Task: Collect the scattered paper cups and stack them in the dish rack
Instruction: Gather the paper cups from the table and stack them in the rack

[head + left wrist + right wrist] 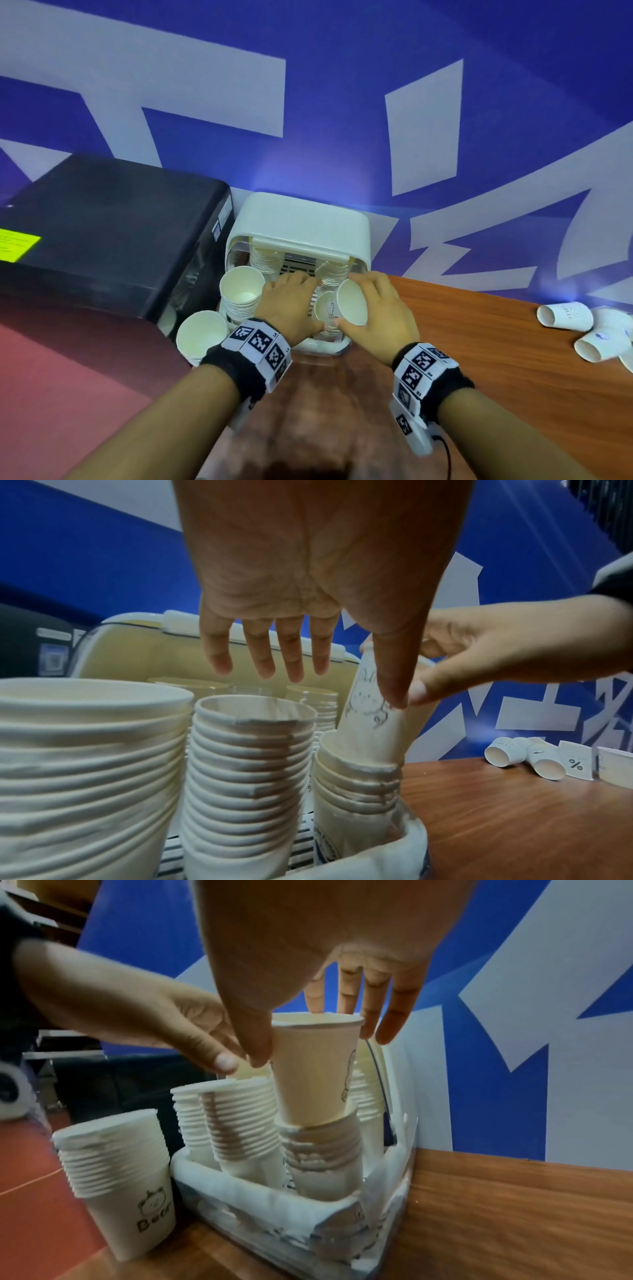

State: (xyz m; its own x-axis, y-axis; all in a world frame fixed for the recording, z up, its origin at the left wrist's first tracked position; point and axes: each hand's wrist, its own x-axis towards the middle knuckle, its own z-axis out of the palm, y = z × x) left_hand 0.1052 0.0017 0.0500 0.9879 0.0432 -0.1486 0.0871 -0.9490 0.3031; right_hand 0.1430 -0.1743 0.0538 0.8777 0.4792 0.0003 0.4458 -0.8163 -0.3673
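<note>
- We see the right hand (380, 308) at the centre of the head view gripping a paper cup (352, 301), thumb on one side of the wall and fingers spread behind the rim.
- In the right wrist view that cup (315, 1069) sits tilted, its base nested partway into the top of a stack of cups (322, 1153) at the near right corner of the dish rack (260, 1202).
- The left hand (291, 308) reaches in just left of the cup; in the left wrist view its fingers (260, 653) hang straight and spread, while its thumb (394, 674) presses the cup's printed wall.
- Other stacks (241, 294) fill the rack's left side, and one stack (116, 1172) stands on the table just outside the rack, at lower left of the right wrist view.
- At the right edge of the head view, loose cups (565, 317) lie on their sides on the wooden table (479, 342), well apart from the rack.
- A black box (102, 233) sits at the left of the head view, beside the rack.
</note>
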